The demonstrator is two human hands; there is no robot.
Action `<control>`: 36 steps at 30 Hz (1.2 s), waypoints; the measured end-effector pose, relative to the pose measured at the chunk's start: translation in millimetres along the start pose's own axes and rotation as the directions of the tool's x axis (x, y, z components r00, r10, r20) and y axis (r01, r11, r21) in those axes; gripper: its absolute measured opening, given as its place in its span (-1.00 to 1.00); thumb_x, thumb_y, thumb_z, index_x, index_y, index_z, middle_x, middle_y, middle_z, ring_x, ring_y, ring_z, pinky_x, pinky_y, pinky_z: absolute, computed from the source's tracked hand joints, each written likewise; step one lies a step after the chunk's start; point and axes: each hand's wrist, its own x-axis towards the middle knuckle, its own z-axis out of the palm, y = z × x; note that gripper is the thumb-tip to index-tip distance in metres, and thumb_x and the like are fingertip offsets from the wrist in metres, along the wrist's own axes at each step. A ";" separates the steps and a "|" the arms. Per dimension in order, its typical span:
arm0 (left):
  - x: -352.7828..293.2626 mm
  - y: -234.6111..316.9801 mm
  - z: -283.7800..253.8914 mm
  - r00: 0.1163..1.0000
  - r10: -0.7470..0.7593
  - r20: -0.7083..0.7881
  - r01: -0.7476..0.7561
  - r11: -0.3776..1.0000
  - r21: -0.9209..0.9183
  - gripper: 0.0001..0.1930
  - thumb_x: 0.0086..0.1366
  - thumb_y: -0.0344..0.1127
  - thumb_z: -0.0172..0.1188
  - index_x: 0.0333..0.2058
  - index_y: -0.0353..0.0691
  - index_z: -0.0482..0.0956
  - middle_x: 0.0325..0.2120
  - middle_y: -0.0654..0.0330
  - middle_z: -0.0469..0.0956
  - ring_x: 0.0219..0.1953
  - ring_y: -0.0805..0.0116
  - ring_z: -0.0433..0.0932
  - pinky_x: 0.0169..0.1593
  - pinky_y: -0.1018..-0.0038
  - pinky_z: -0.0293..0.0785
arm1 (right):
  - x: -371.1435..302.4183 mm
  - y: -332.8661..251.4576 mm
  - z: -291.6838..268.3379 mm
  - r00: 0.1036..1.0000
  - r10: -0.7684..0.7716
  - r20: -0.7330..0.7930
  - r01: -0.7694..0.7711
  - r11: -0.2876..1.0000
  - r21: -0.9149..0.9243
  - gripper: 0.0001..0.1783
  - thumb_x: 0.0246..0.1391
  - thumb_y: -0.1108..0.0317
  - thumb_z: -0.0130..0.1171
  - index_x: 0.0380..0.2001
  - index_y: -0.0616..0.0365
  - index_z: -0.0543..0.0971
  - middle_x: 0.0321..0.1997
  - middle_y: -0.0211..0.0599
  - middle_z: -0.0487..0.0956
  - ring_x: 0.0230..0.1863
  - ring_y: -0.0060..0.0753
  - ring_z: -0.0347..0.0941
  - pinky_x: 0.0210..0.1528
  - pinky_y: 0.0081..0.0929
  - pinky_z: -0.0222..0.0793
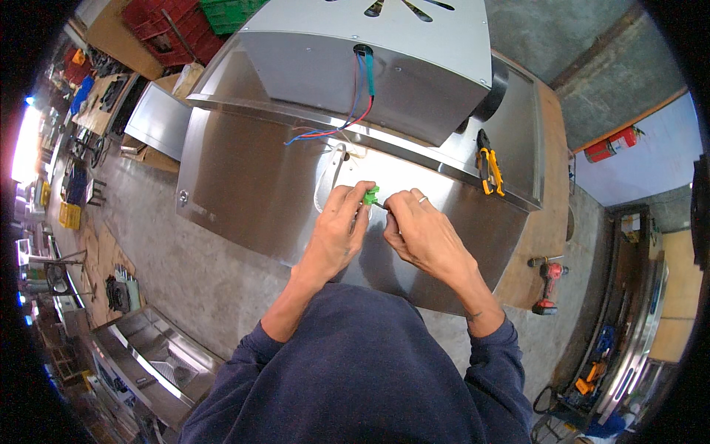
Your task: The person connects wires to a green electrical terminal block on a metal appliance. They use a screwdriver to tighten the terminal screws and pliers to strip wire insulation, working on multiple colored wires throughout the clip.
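My left hand (334,238) pinches a small bright green plug-like piece, probably a terminal connector (371,197), above the steel surface (244,185). Close on its right, my right hand (430,235) has its fingers closed on a thin dark piece whose tip meets the green connector; whether it is a small tool or a wire I cannot make out. Beyond my left hand a white cable (322,185) loops near a hole in the steel. Red and blue wires (347,127) hang from a grommet in the metal box (318,74) and end loose above the surface.
Yellow-and-black pliers (489,166) lie on the steel at right. A red cordless drill (548,285) rests on the wooden board (521,277). A fire extinguisher (612,144) is at the far right, a steel sink (166,362) at the lower left, red crates (174,33) at the back.
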 end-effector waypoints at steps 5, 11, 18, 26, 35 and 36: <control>-1.7 0.3 -2.9 0.998 0.003 0.058 -0.002 1.000 -0.021 -0.56 0.45 -0.61 0.22 0.27 -0.30 0.50 -0.05 -0.09 0.53 -0.08 -0.01 0.64 -0.02 0.18 0.61 | -5.7 4.4 2.7 0.989 -0.151 0.002 0.150 0.985 -0.088 -0.83 0.28 0.48 0.23 -0.13 0.30 0.50 -0.19 -0.02 0.57 -0.05 0.07 0.58 -0.03 -0.08 0.63; -7.6 -2.6 6.2 0.999 0.052 0.005 -0.052 0.999 0.000 -0.53 0.36 -0.65 0.27 0.24 -0.31 0.55 -0.13 -0.03 0.57 -0.14 0.06 0.66 -0.05 0.24 0.61 | -6.0 10.1 6.7 0.991 0.131 0.027 -0.133 0.952 0.276 -0.79 0.47 0.33 0.12 -0.12 0.29 0.58 -0.44 -0.02 0.61 -0.38 0.12 0.58 -0.21 -0.01 0.53; -9.6 -8.0 5.9 0.994 0.113 0.008 -0.113 0.991 0.077 -0.52 0.38 -0.66 0.24 0.26 -0.33 0.53 -0.06 -0.08 0.52 -0.08 -0.03 0.63 -0.04 0.17 0.60 | -0.8 -0.1 18.1 0.795 0.537 0.281 -0.562 0.478 0.675 -0.53 0.61 0.11 0.03 -0.15 0.29 0.73 -0.60 -0.33 0.44 -0.49 -0.56 0.28 -0.39 -0.39 0.26; -1.9 -3.0 2.0 0.995 0.070 0.067 -0.075 0.994 0.074 -0.50 0.41 -0.65 0.22 0.31 -0.36 0.47 -0.06 -0.09 0.48 -0.03 -0.04 0.57 0.09 0.14 0.55 | -3.6 11.2 21.5 0.970 -0.016 -0.244 0.008 0.999 -0.031 -0.75 0.49 0.24 0.21 -0.09 0.23 0.68 -0.34 -0.26 0.52 -0.33 -0.25 0.54 -0.34 -0.33 0.52; -0.8 -5.7 3.4 0.978 0.192 0.077 -0.200 0.972 0.121 -0.46 0.36 -0.68 0.25 0.31 -0.38 0.47 -0.02 -0.12 0.52 -0.02 -0.07 0.60 0.03 0.16 0.59 | -9.8 12.0 30.5 0.976 -0.126 -0.180 0.097 0.982 -0.160 -0.80 0.44 0.30 0.24 -0.15 0.26 0.60 -0.35 -0.18 0.59 -0.31 -0.13 0.60 -0.35 -0.20 0.60; -0.2 -6.7 3.9 0.977 0.201 0.072 -0.209 0.971 0.115 -0.45 0.35 -0.69 0.26 0.31 -0.39 0.47 -0.02 -0.12 0.52 -0.02 -0.07 0.60 0.03 0.16 0.59 | -8.1 14.5 33.1 0.967 -0.114 -0.226 0.099 0.992 -0.078 -0.80 0.44 0.31 0.24 -0.17 0.28 0.61 -0.39 -0.17 0.60 -0.37 -0.12 0.59 -0.37 -0.19 0.58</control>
